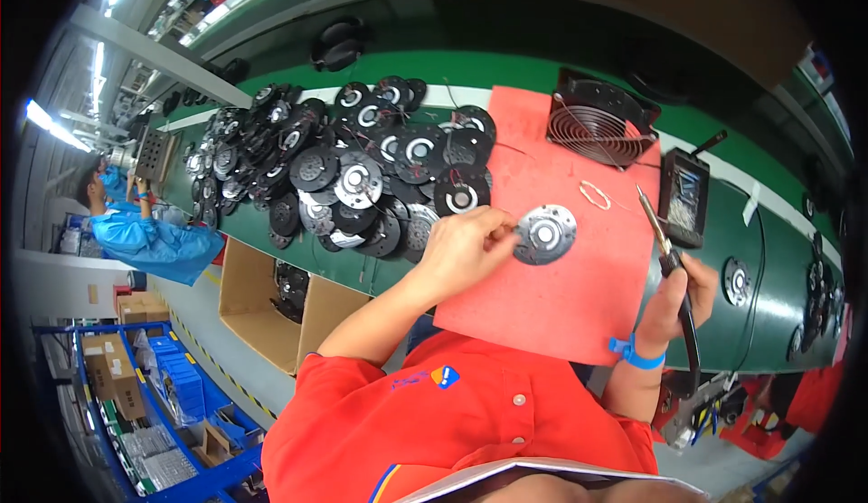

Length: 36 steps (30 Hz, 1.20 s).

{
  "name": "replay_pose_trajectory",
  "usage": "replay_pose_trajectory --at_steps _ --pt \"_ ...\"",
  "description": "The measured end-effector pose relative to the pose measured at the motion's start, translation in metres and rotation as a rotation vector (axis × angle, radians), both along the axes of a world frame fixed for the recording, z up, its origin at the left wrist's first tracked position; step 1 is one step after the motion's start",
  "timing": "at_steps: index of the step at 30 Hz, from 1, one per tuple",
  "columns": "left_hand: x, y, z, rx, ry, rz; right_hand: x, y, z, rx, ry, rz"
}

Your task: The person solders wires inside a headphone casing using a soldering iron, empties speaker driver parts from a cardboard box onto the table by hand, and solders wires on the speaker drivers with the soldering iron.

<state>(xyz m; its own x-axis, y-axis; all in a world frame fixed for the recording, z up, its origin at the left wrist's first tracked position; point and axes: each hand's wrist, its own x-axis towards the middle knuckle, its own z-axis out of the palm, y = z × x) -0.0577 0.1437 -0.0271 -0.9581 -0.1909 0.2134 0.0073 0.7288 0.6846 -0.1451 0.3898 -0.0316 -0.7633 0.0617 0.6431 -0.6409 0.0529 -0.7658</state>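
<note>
A round black speaker-like disc (559, 248) with a pale ring at its centre lies on the red mat (488, 309). My left hand (468, 248) is at its left edge, fingertips pinched together; what they hold, if anything, is too small to make out. To the right, my right hand (674, 300) is closed round the dark handle of a soldering iron (667, 248). The iron's metal tip points up and away, apart from the disc. A loose ring of pale solder wire (594, 195) rests on the mat behind the disc.
A big heap of similar discs (362, 164) covers the green bench at left. Behind the mat stands a fan with a wire guard (601, 123), beside a black tray (684, 197). A single disc (737, 282) lies farther right. A co-worker in blue (149, 236) is at far left.
</note>
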Motion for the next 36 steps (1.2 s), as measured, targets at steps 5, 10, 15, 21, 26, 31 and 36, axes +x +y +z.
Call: replay_pose_trajectory --at_steps 5,10,15,21,26,31,36 --pt "-0.009 -0.008 0.006 0.271 -0.010 -0.087 -0.004 -0.003 0.000 -0.044 -0.093 -0.031" --pt "-0.009 -0.027 0.033 0.598 -0.274 -0.080 -0.010 0.003 -0.007 0.061 -0.020 -0.143" --pt "-0.015 -0.046 0.032 0.882 -0.306 -0.139 -0.007 0.007 -0.007 0.024 -0.030 -0.130" --pt "-0.048 -0.115 0.063 0.689 -0.039 0.063 -0.006 -0.002 -0.003 -0.003 -0.126 -0.053" --pt "-0.115 -0.229 0.065 -0.633 0.196 0.211 -0.005 0.003 0.003 0.051 -0.126 -0.074" --pt "-0.128 -0.385 0.013 -1.142 -0.387 0.297 -0.011 0.008 0.010 0.174 -0.032 -0.042" --pt "-0.173 -0.387 -0.004 -0.972 -0.573 0.357 -0.019 0.007 0.013 0.083 -0.082 -0.072"
